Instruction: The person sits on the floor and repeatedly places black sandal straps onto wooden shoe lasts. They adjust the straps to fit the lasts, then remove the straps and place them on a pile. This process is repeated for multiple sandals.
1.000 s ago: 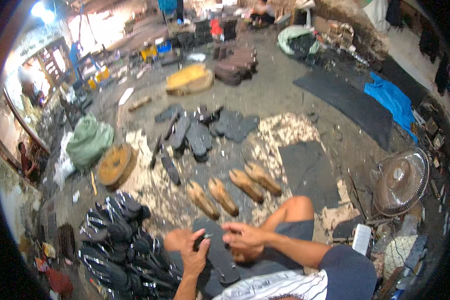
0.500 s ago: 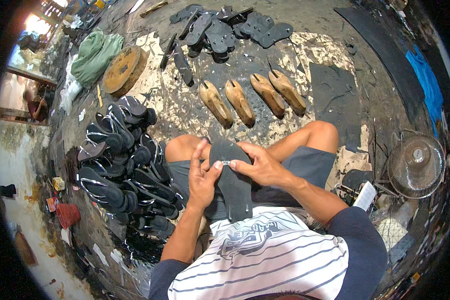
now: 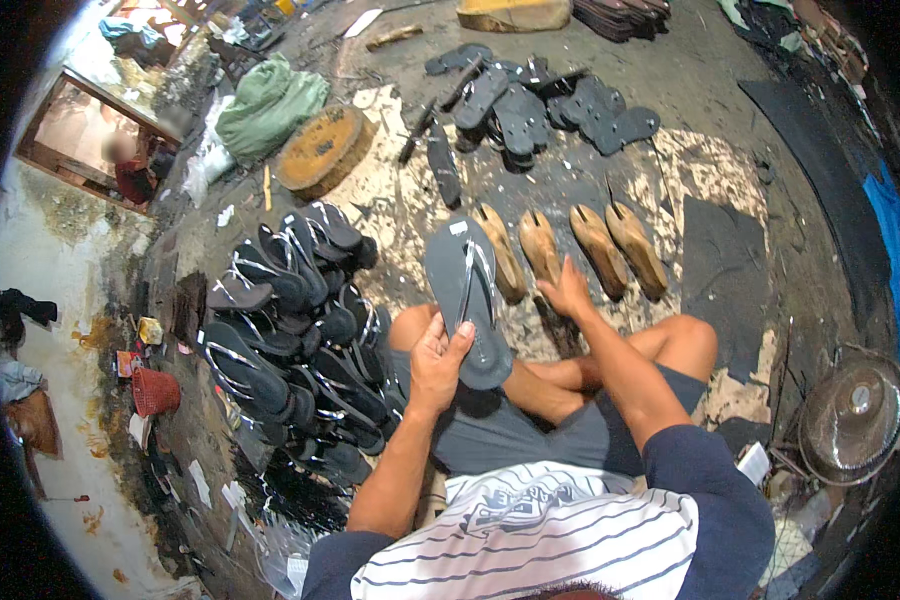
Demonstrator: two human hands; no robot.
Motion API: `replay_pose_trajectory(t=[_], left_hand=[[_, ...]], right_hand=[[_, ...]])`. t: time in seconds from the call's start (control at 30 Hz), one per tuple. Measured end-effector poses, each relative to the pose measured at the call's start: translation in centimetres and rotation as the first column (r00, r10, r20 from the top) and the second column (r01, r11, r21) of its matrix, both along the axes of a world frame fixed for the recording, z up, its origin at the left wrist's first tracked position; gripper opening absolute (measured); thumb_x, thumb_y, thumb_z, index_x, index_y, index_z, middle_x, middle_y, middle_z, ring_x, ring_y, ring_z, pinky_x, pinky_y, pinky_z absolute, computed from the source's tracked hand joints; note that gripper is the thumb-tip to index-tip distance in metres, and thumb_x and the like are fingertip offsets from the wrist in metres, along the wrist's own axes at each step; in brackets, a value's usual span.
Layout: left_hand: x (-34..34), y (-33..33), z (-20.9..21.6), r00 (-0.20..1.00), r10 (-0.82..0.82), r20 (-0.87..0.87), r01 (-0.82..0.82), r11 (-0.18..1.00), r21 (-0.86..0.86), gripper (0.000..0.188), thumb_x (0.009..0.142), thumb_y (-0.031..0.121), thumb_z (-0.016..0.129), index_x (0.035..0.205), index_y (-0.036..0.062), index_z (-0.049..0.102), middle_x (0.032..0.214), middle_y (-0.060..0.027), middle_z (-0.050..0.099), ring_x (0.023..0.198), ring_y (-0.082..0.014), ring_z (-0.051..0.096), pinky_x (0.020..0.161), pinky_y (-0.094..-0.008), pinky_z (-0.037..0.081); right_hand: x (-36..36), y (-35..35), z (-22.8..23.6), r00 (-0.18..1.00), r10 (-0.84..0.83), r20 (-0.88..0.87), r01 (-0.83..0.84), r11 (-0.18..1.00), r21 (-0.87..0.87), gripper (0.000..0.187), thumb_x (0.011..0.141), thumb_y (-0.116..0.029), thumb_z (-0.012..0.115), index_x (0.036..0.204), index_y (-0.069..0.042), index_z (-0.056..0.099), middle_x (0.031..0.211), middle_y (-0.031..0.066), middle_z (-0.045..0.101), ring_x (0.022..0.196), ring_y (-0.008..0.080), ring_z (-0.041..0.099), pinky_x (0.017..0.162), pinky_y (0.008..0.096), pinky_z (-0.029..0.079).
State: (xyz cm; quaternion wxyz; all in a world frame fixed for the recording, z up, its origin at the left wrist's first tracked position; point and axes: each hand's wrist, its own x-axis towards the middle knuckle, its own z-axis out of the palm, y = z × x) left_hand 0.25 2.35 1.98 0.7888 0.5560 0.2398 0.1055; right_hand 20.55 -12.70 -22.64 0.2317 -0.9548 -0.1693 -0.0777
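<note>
My left hand (image 3: 437, 365) holds a dark grey flip-flop (image 3: 460, 290) in front of my knees, its top side facing up. Fingers and thumb close on its edge near the lower end. A thin black strap with a silvery line runs over the sole, and a small white label sits at the far end. My right hand (image 3: 567, 291) is closed round the near end of a wooden shoe last (image 3: 539, 243), second from the left in a row. Another wooden last (image 3: 503, 258) lies partly behind the flip-flop; two more wooden lasts (image 3: 600, 252) stand to the right.
Many finished flip-flops (image 3: 290, 340) are heaped at my left. Loose dark soles (image 3: 520, 115) lie piled beyond the lasts. A round wooden block (image 3: 325, 150) and green sack (image 3: 270, 105) are at far left. A fan (image 3: 850, 415) stands at right, near a dark sheet (image 3: 722, 290).
The flip-flop has been turned from its underside to its top and moved forward in my left hand. My right hand has left it and reached forward to a wooden last. The view has shifted.
</note>
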Motion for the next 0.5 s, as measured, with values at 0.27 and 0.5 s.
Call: replay_pose_trajectory(t=[0.27, 0.5], left_hand=[[1.5, 5.5, -2.6, 0.967, 0.255, -0.023, -0.166, 0.691, 0.704, 0.049, 0.103, 0.031, 0.05, 0.121, -0.0133, 0.057, 0.077, -0.0098, 0.059, 0.072, -0.0146, 0.053, 0.068, -0.0312, 0.045], [2.8, 4.2, -1.9, 0.976, 0.213, 0.055, -0.137, 0.39, 0.911, 0.052, 0.103, 0.028, 0.042, 0.129, -0.0165, 0.05, 0.102, -0.0309, 0.066, 0.09, -0.0431, 0.063, 0.079, -0.0459, 0.049]], right_hand=[[-4.9, -2.7, 17.8, 0.648, 0.58, -0.493, 0.154, 0.535, 0.831, 0.048, 0.092, -0.025, 0.068, 0.13, 0.002, 0.055, 0.113, 0.0088, 0.066, 0.101, 0.0147, 0.061, 0.091, 0.031, 0.049], [-13.4, -4.6, 28.2, 0.66, 0.61, -0.438, 0.008, 0.578, 0.816, 0.064, 0.086, -0.027, 0.075, 0.136, 0.005, 0.051, 0.12, 0.0163, 0.066, 0.109, 0.0241, 0.063, 0.096, 0.0373, 0.048]])
